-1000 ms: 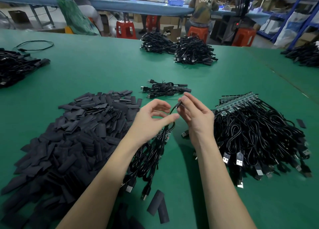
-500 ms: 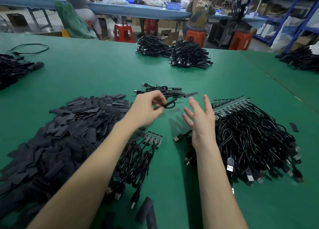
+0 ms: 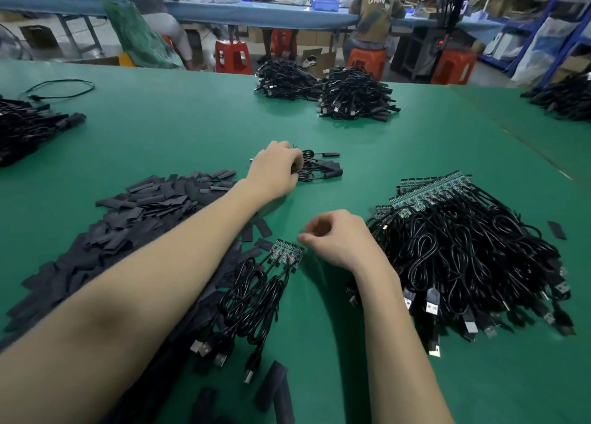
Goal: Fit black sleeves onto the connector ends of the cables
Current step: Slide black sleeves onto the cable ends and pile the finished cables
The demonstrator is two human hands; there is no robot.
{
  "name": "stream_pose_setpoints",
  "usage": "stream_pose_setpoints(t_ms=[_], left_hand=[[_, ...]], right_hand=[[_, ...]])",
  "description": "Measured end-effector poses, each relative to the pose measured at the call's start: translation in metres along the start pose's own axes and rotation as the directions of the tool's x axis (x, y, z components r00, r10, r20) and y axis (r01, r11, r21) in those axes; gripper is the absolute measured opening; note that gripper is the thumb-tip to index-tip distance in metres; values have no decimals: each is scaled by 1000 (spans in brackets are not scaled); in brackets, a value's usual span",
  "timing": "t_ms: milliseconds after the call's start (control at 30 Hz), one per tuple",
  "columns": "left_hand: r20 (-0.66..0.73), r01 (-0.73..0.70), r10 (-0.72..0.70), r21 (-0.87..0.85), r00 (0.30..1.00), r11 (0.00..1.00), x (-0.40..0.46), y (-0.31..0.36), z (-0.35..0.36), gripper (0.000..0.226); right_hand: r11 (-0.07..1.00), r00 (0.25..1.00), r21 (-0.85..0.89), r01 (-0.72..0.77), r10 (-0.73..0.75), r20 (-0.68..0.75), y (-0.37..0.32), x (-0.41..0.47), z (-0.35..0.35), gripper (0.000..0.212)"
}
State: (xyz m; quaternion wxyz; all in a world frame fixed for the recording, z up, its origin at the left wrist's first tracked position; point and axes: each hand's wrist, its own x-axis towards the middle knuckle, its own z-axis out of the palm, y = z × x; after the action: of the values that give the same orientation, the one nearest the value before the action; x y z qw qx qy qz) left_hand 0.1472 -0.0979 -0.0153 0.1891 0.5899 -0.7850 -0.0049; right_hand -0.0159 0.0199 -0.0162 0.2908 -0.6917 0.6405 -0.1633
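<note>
My left hand (image 3: 275,167) reaches far over the green table (image 3: 179,135), its fingers curled round a coiled black cable on the small heap of sleeved cables (image 3: 319,167). Nearer to me, my right hand (image 3: 335,241) hovers with loosely curled fingers and holds nothing. It sits just right of the green circuit-board ends (image 3: 286,252) of a small cable bundle (image 3: 252,299). A big pile of flat black sleeves (image 3: 128,231) lies on the left. On the right is a large heap of bare cables (image 3: 463,254) with board ends at its far edge.
Two loose sleeves (image 3: 275,391) lie near the front edge. More cable heaps sit at the back centre (image 3: 351,94), far left (image 3: 25,129) and far right (image 3: 563,99). People work at a blue bench beyond, with red stools (image 3: 232,55).
My left hand carried the sleeved cable forward and lowered it onto the small heap. My right hand let go of the cable, then dropped back toward the bundle's board ends and curled its fingers.
</note>
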Motion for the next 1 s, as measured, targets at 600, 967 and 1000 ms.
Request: stream_pose_setpoints(t_ms=[600, 967, 1000], left_hand=[[331, 330, -76, -837, 940, 437, -125, 3, -28, 35], [313, 316, -49, -919, 948, 237, -128, 9, -27, 12], [320, 322, -42, -923, 946, 210, -128, 10, -29, 11]], right_hand=[[968, 956, 38, 248, -251, 152, -4, -6, -1, 41], [809, 963, 573, 129, -241, 123, 5, -9, -16, 24], [791, 970, 602, 112, -219, 107, 5, -9, -16, 19]])
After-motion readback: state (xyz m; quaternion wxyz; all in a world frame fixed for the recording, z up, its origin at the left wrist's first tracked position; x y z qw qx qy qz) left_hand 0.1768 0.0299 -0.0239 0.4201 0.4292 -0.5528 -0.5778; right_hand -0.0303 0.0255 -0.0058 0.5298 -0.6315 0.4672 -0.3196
